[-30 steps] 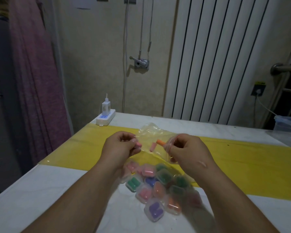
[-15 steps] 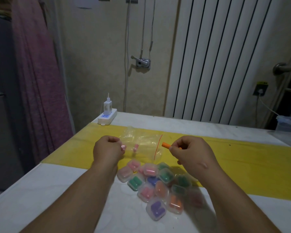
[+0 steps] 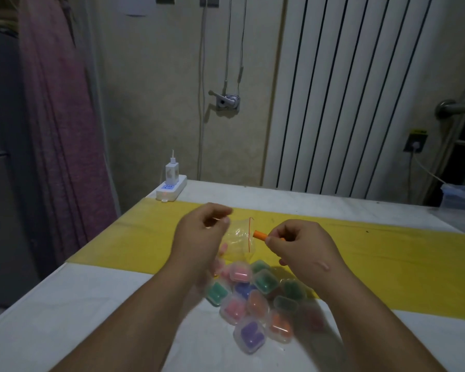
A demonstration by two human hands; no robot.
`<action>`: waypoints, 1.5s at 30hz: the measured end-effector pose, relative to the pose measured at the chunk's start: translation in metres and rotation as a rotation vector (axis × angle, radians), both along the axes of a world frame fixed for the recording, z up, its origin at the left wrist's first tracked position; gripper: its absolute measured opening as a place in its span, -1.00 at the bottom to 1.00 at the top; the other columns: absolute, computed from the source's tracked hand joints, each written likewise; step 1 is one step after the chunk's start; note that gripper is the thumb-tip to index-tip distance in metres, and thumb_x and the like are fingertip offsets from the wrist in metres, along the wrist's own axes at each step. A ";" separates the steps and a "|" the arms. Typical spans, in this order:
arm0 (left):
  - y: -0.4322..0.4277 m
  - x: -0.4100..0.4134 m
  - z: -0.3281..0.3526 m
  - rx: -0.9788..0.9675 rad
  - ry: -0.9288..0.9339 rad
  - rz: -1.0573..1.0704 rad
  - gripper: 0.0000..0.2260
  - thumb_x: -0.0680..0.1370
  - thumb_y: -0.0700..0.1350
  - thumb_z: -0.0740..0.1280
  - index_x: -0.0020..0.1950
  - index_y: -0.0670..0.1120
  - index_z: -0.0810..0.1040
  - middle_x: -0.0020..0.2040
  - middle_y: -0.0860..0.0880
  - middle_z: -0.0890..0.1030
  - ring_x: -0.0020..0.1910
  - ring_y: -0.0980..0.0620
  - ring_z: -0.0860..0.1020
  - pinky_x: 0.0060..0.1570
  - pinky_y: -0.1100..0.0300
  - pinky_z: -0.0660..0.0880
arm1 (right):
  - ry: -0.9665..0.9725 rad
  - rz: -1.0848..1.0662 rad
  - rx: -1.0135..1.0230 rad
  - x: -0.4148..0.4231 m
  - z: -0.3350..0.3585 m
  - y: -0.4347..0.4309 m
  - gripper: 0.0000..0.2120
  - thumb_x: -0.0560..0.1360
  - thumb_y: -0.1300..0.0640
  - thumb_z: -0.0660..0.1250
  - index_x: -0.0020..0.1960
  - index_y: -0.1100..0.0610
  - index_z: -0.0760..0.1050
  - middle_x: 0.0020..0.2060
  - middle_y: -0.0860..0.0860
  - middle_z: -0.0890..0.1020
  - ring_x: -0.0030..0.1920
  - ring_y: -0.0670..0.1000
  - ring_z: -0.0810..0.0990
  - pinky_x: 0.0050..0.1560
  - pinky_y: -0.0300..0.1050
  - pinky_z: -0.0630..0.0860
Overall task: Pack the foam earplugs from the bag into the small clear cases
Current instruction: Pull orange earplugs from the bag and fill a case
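My right hand pinches an orange foam earplug, whose tip points left toward the bag. A small clear zip bag with a red seal line hangs from my left hand, which pinches its top edge; a pink earplug shows low inside it. Below both hands lies a heap of small clear cases on the table, several holding pink, green, blue, orange or purple earplugs. My forearms hide part of the heap.
The white table carries a yellow strip across its middle. A white power strip with a charger sits at the far left corner. A clear plastic box stands at the right edge. Behind are a radiator and a wall.
My right hand has drawn the orange earplug out of the bag. My left hand has lifted the bag and moved it right, closer to my right hand.
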State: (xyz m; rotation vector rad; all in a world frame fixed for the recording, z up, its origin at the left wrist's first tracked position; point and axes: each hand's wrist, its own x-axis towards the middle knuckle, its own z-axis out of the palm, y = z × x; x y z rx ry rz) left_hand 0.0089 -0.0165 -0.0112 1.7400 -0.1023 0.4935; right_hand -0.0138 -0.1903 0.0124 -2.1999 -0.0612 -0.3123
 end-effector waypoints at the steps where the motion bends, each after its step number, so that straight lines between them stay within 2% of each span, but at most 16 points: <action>1: -0.005 -0.004 0.001 -0.009 -0.004 -0.127 -0.77 0.53 -0.28 0.37 -0.05 0.07 0.66 -0.09 0.10 0.67 -0.06 0.12 0.61 -0.17 0.40 0.51 | 0.000 0.005 0.004 0.000 0.000 0.000 -0.86 0.46 0.13 0.41 -0.28 0.05 0.60 -0.32 -0.01 0.62 -0.21 0.14 0.64 -0.14 0.10 0.61; 3: -0.011 -0.007 0.000 0.046 0.013 -0.263 -0.74 0.53 -0.30 0.37 -0.04 0.09 0.67 -0.08 0.12 0.69 -0.05 0.19 0.62 -0.09 0.38 0.54 | 0.002 0.015 0.000 0.001 -0.001 -0.001 -0.86 0.47 0.12 0.41 -0.27 0.05 0.60 -0.35 -0.02 0.61 -0.24 0.10 0.66 -0.17 0.03 0.60; 7: -0.015 -0.007 -0.003 0.133 0.044 -0.224 -0.81 0.52 -0.26 0.40 -0.06 0.03 0.67 -0.12 0.11 0.68 -0.08 0.20 0.62 -0.07 0.34 0.57 | 0.016 0.029 0.048 0.002 -0.002 -0.001 -0.88 0.48 0.10 0.42 -0.24 0.05 0.61 -0.33 -0.03 0.62 -0.36 -0.05 0.66 -0.16 0.02 0.64; 10: -0.015 -0.006 -0.004 0.072 0.027 -0.181 -0.87 0.50 -0.26 0.42 -0.08 -0.03 0.67 -0.17 0.09 0.68 -0.13 0.20 0.62 -0.10 0.34 0.55 | 0.021 0.042 0.156 0.002 -0.003 0.000 -0.93 0.45 0.14 0.48 -0.19 0.08 0.62 -0.28 0.02 0.65 -0.35 -0.04 0.67 -0.12 0.04 0.66; 14: -0.013 -0.003 -0.002 -0.040 0.044 -0.157 -0.88 0.50 -0.25 0.42 -0.09 -0.03 0.66 -0.21 0.12 0.68 -0.18 0.22 0.62 -0.17 0.32 0.52 | -0.003 0.022 0.196 0.002 -0.002 -0.003 -0.91 0.40 0.17 0.52 -0.18 0.13 0.61 -0.30 0.05 0.65 -0.35 -0.03 0.61 -0.25 -0.10 0.64; 16: -0.013 -0.003 -0.001 -0.074 0.051 -0.165 -0.88 0.51 -0.26 0.41 -0.10 -0.04 0.66 -0.25 0.13 0.68 -0.23 0.25 0.61 -0.21 0.34 0.50 | 0.026 0.041 0.249 0.002 -0.001 -0.003 -0.93 0.43 0.24 0.48 -0.21 0.13 0.62 -0.30 0.05 0.68 -0.31 0.00 0.65 -0.15 -0.06 0.67; 19: -0.015 -0.003 -0.002 -0.085 0.062 -0.178 -0.88 0.50 -0.26 0.41 -0.08 -0.03 0.66 -0.21 0.08 0.68 -0.19 0.16 0.62 -0.20 0.31 0.53 | 0.079 0.051 0.306 0.003 -0.002 -0.003 -0.84 0.49 0.33 0.39 -0.19 0.12 0.63 -0.23 0.07 0.70 -0.21 0.06 0.70 -0.05 -0.01 0.67; 22: -0.018 -0.005 -0.003 -0.055 0.072 -0.184 -0.88 0.51 -0.23 0.42 -0.03 -0.02 0.65 -0.15 0.01 0.68 -0.12 0.06 0.63 -0.12 0.21 0.59 | 0.075 0.052 0.308 0.003 -0.002 -0.003 -0.87 0.48 0.35 0.39 -0.15 0.15 0.61 -0.22 0.09 0.69 -0.21 0.09 0.69 -0.08 0.00 0.67; 25: -0.020 -0.006 -0.004 -0.025 0.082 -0.195 -0.91 0.51 -0.22 0.42 -0.04 -0.05 0.65 -0.15 -0.01 0.68 -0.13 0.03 0.64 -0.11 0.19 0.61 | 0.070 0.063 0.316 0.003 -0.002 -0.005 -0.87 0.45 0.35 0.42 -0.09 0.16 0.57 -0.23 0.14 0.66 -0.21 0.10 0.65 -0.11 0.02 0.67; 29: -0.022 -0.008 -0.004 0.007 0.102 -0.207 -0.93 0.51 -0.21 0.41 -0.05 -0.06 0.66 -0.16 -0.01 0.68 -0.13 0.02 0.64 -0.11 0.22 0.61 | 0.086 0.103 0.345 0.003 -0.003 -0.005 -0.82 0.47 0.36 0.41 0.01 0.15 0.59 -0.23 0.12 0.67 -0.23 0.06 0.66 -0.12 -0.05 0.67; 34: -0.022 -0.009 -0.004 -0.002 0.137 -0.252 -0.90 0.53 -0.18 0.40 -0.01 0.00 0.65 -0.12 0.03 0.68 -0.08 0.02 0.65 -0.06 0.14 0.63 | 0.079 0.109 0.349 0.003 -0.002 -0.006 -0.87 0.45 0.34 0.43 -0.14 0.12 0.64 -0.26 0.08 0.70 -0.22 0.07 0.69 -0.12 -0.06 0.67; 38: -0.025 -0.010 -0.002 -0.072 0.135 -0.266 -0.80 0.56 -0.23 0.34 0.11 0.03 0.61 -0.04 0.04 0.67 -0.06 0.06 0.64 -0.08 0.18 0.62 | 0.076 0.055 0.362 0.007 0.004 -0.019 -0.91 0.45 0.36 0.43 -0.13 0.21 0.63 -0.24 0.12 0.69 -0.23 0.07 0.67 -0.15 -0.08 0.66; 41: -0.025 -0.010 -0.002 -0.028 0.105 -0.237 -0.82 0.55 -0.24 0.36 0.06 0.02 0.63 -0.06 0.06 0.68 -0.06 0.05 0.63 -0.12 0.21 0.59 | 0.057 -0.005 0.342 0.009 0.008 -0.034 -0.92 0.45 0.39 0.41 -0.14 0.24 0.60 -0.23 0.14 0.69 -0.20 0.08 0.68 -0.16 -0.07 0.66; 45: -0.032 -0.009 -0.003 0.084 0.066 -0.220 -0.86 0.53 -0.21 0.39 -0.02 0.02 0.66 -0.11 0.11 0.68 -0.10 0.15 0.61 -0.08 0.25 0.57 | 0.068 -0.081 0.261 0.009 0.009 -0.047 -0.89 0.45 0.38 0.42 -0.17 0.21 0.58 -0.27 0.09 0.67 -0.24 0.08 0.67 -0.07 0.06 0.66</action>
